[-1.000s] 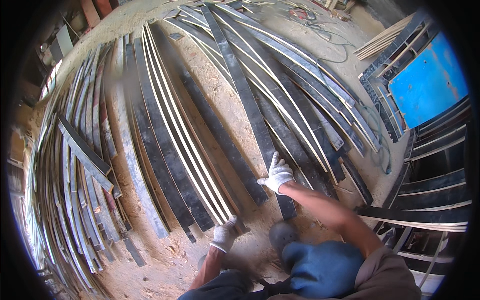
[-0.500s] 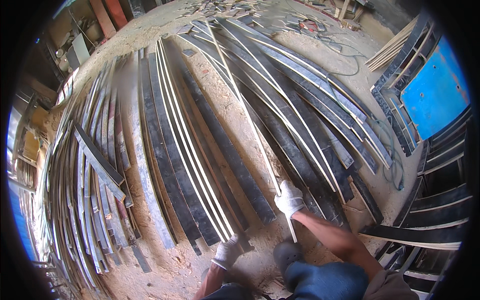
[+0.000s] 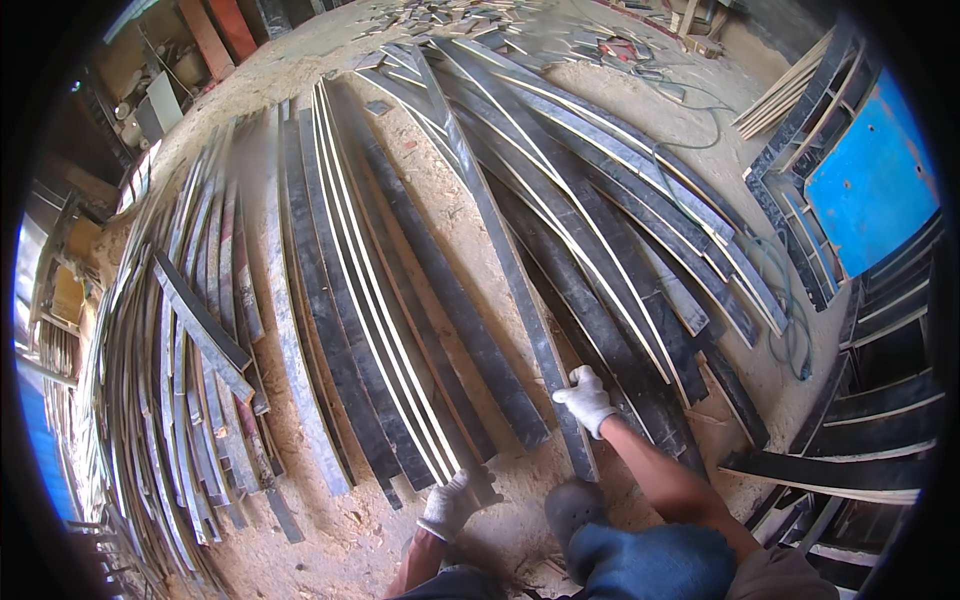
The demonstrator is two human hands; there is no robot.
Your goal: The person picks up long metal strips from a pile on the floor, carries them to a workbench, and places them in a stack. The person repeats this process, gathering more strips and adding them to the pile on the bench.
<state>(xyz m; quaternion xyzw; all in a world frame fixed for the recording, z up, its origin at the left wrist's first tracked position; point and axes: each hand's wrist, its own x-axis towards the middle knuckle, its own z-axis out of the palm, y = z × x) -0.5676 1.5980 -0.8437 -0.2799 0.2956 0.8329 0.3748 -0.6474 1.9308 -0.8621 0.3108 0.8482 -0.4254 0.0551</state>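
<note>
My right hand (image 3: pixel 587 402), in a white work glove, is closed at the right edge of a long dark-faced plywood strip (image 3: pixel 512 262). The strip slants away from me with its broad dark side up. Low in the middle, my gloved left hand (image 3: pixel 446 507) closes on the near ends of several plywood strips (image 3: pixel 378 310) standing on edge, their pale edges upward. My left fingertips are partly hidden. Between these two groups lies another flat black strip (image 3: pixel 455 290).
Thin strips (image 3: pixel 165 400) are heaped on the left, with a short board (image 3: pixel 200 325) across them. More dark strips (image 3: pixel 640 260) overlap at right. A green hose (image 3: pixel 790 340) coils near a blue panel (image 3: pixel 875 180). Offcuts (image 3: pixel 450 20) litter the far floor; my shoe (image 3: pixel 577 508) is close by.
The strip at my right hand has turned from standing on edge to showing its broad dark face. My right hand has shifted slightly right; my left hand stays at the strip ends.
</note>
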